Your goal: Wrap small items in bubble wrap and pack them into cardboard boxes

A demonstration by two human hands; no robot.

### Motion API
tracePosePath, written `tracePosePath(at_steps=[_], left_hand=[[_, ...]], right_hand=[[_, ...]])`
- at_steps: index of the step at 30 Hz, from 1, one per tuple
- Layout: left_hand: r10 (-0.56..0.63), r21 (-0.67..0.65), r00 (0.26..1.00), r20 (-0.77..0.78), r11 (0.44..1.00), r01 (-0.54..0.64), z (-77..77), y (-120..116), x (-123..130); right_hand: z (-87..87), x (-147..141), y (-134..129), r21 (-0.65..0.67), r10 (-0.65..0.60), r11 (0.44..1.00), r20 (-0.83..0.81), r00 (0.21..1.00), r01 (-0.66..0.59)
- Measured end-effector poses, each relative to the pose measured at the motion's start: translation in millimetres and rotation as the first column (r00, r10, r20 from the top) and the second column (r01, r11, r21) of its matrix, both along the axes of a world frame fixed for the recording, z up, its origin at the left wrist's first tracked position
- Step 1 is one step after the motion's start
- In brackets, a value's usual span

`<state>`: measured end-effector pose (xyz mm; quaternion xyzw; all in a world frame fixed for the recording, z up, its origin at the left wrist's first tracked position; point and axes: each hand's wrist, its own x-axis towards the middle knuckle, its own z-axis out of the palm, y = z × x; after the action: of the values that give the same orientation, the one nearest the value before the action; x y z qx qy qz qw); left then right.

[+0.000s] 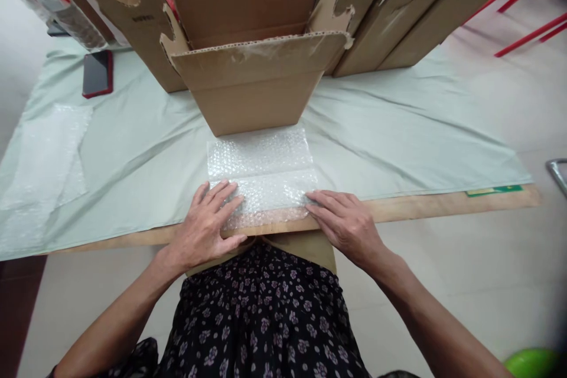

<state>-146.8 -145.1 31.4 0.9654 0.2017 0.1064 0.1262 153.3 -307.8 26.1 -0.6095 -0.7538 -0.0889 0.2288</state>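
Note:
A sheet of clear bubble wrap lies flat at the near edge of the table, with a crease running across it. My left hand rests on its left side, fingers spread and flat. On the opposite side, my right hand touches the wrap's right edge with its fingertips, the fingers stretched out side by side. Neither hand grips anything that I can see. Just beyond the wrap stands an open cardboard box, its front flap facing me.
More cardboard boxes stand along the back. Loose bubble wrap and a phone in a red case lie on the left of the pale green cloth. A plastic bottle is at the back left; red stool legs show at right.

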Motion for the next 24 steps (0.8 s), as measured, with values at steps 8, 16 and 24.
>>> tracePosePath(at_steps=[8, 16, 24], left_hand=[[0.039, -0.041, 0.996, 0.074, 0.998, -0.036, 3.7, 1, -5], [0.273, -0.319, 0.893, 0.357, 0.934, -0.158, 16.2, 3, 3], [0.543, -0.590, 0.799, 0.258, 0.743, -0.315, 28.8, 16, 16]], right_hand=[[18.7, -4, 9, 0.023, -0.006, 1.000, -0.297, 0.955, 0.013], [45.4, 15, -1, -0.138, -0.063, 0.990, -0.636, 0.769, -0.034], [20.6, 32, -12, -0.276, -0.153, 0.961, -0.626, 0.765, -0.034]])
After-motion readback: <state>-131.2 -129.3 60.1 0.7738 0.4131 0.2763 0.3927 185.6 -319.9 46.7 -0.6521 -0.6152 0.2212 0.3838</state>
